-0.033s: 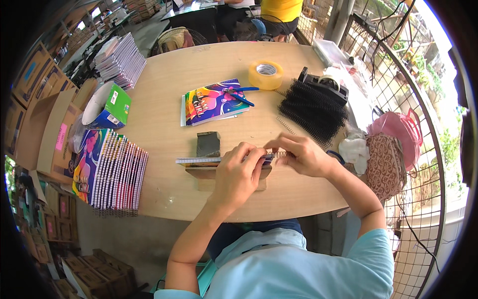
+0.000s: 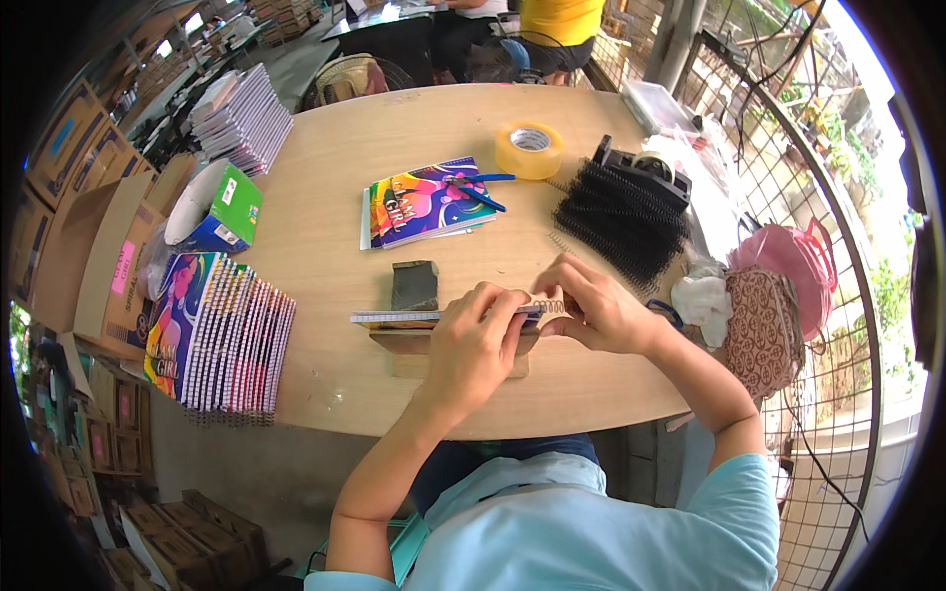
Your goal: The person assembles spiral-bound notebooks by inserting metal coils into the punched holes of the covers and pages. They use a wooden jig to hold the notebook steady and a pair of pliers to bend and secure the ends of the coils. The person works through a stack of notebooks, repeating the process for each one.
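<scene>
My left hand (image 2: 477,330) is closed on a notebook (image 2: 399,318) that stands edge-up on a small wooden stand (image 2: 399,341), its perforated edge toward me. Just beside it, my right hand (image 2: 598,303) pinches a wire spiral coil (image 2: 550,306) at the notebook's right end. How far the coil runs through the holes is hidden by my fingers. A dark grey block (image 2: 414,286) sits right behind the stand. Beyond it lie several notebook covers and sheets (image 2: 419,207), with blue-handled pliers (image 2: 480,191) resting on top.
A heap of black spiral coils (image 2: 619,222) lies at the right beside a tape dispenser (image 2: 650,167). A tape roll (image 2: 529,150) is farther back. Bound notebooks (image 2: 222,335) are stacked at the left, near a green-and-blue box (image 2: 222,209). A patterned bag (image 2: 764,330) is at the right edge.
My right fingers have shifted slightly on the coil, and its loops show more clearly between my hands. My left hand keeps its hold on the notebook.
</scene>
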Available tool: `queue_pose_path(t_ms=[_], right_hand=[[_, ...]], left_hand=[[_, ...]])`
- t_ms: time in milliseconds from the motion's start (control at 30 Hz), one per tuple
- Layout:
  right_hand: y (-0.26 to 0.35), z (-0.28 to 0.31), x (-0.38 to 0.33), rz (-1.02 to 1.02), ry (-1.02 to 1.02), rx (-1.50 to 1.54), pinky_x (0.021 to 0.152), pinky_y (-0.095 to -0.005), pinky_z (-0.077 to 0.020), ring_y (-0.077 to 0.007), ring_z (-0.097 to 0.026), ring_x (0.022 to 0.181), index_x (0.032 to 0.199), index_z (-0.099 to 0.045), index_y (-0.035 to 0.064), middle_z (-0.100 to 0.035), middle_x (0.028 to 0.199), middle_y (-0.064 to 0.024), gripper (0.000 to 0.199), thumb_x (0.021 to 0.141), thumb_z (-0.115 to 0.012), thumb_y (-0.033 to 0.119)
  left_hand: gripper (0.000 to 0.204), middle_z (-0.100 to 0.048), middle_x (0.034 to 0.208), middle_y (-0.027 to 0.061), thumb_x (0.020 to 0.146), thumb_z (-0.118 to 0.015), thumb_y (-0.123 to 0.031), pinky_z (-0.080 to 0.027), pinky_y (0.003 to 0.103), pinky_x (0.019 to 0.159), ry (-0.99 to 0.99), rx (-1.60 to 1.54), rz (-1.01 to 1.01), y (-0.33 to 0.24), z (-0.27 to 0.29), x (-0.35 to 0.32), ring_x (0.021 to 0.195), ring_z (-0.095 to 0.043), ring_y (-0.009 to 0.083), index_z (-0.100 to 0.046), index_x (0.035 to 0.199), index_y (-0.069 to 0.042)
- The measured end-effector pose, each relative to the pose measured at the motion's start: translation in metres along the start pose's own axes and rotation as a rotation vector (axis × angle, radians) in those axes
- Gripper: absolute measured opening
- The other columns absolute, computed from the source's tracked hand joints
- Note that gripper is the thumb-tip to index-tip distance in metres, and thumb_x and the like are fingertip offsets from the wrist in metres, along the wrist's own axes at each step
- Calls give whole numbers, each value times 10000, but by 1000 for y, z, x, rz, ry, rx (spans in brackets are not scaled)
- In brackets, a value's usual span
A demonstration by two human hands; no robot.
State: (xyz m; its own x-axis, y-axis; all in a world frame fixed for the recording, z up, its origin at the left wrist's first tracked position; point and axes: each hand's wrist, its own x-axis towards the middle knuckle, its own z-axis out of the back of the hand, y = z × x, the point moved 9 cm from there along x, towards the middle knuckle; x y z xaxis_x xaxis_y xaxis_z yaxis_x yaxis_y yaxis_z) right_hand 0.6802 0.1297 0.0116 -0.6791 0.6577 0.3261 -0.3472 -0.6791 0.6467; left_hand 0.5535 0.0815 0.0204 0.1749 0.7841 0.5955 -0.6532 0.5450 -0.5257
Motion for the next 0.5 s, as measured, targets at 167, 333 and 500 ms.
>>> queue_pose_path(t_ms=[167, 333, 500], right_hand=[[12, -9, 2, 51, 56, -112, 633, -407, -485, -331, -614, 732, 975, -613, 26, -589, 858, -150, 198, 805, -710, 56], [16, -6, 5, 103, 49, -197, 766, -400, -515, -302, -635, 880, 1012, -689, 62, -664, 940, -110, 197, 853, -697, 177], [-42, -6, 84, -306, 125, 464, 1022, -416, -420, -318, -543, 1192, 1281, -599, 77, -613, 1250, -158, 437, 962, -561, 373]], left_hand=[[277, -603, 869, 107, 793, -689, -13, -484, 406, 699, -21, -16, -14, -4, 0, -2, 802, -625, 305, -560, 1034, -62], [292, -608, 888, 92, 802, -683, -50, -475, 415, 705, -43, -33, -39, -4, 0, -1, 816, -621, 299, -551, 1062, -68], [297, -567, 866, 48, 782, -728, -115, -457, 386, 695, 27, 32, -115, -16, 1, -2, 813, -599, 245, -589, 1044, -107]])
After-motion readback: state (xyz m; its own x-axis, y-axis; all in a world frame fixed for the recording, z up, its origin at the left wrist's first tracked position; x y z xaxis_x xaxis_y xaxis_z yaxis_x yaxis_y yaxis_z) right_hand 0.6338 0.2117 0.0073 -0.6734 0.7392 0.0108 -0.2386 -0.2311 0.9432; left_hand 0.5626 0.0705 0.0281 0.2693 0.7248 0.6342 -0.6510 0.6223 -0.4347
